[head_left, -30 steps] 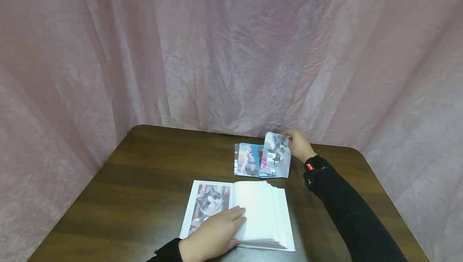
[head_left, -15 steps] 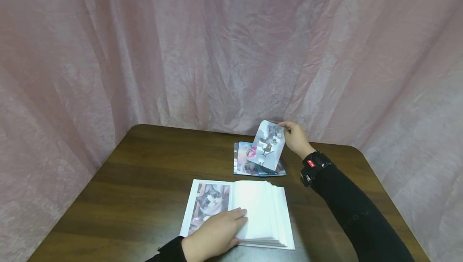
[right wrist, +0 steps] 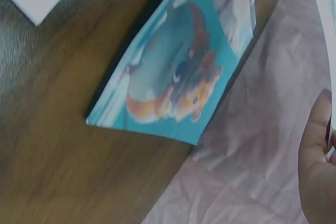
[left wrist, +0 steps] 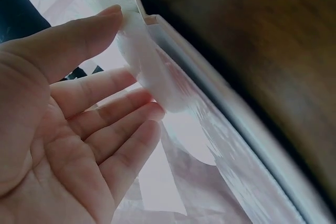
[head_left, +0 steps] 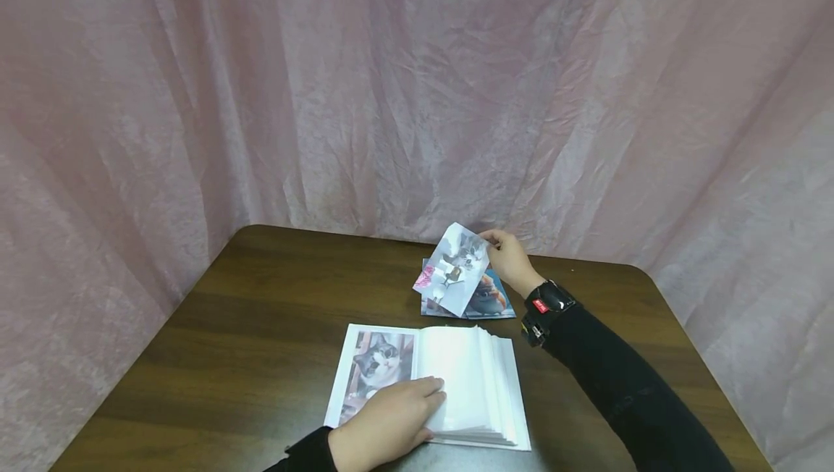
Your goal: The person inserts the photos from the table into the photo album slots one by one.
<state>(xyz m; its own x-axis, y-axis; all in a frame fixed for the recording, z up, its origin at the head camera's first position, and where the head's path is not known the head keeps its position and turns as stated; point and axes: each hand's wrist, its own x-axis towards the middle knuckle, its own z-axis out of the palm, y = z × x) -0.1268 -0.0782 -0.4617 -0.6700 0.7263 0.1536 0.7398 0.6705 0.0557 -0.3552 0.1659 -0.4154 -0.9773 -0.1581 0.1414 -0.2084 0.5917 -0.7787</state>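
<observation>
An open photo album point(head_left: 456, 378) lies at the table's front, a grey-and-white cat picture point(head_left: 380, 363) on its left page. My left hand point(head_left: 387, 418) rests across the album's middle, fingers fairly straight on the pages; the left wrist view shows its palm point(left wrist: 58, 145) beside the page edges. With thumb and fingers my right hand point(head_left: 511, 262) pinches the right edge of a photo point(head_left: 454, 269) of a grey kitten with a pink flower. That photo is tilted over a small pile of photos point(head_left: 490, 297); a blue one with an orange-and-white animal point(right wrist: 173, 77) shows on top.
The brown wooden table point(head_left: 260, 313) has rounded far corners. A pink curtain point(head_left: 417, 95) hangs right behind its far edge. The photo pile sits between the album and that edge.
My right hand has lifted the kitten photo off the pile and carried it left, turning it clockwise and uncovering the blue photo. The left hand stays almost still on the album.
</observation>
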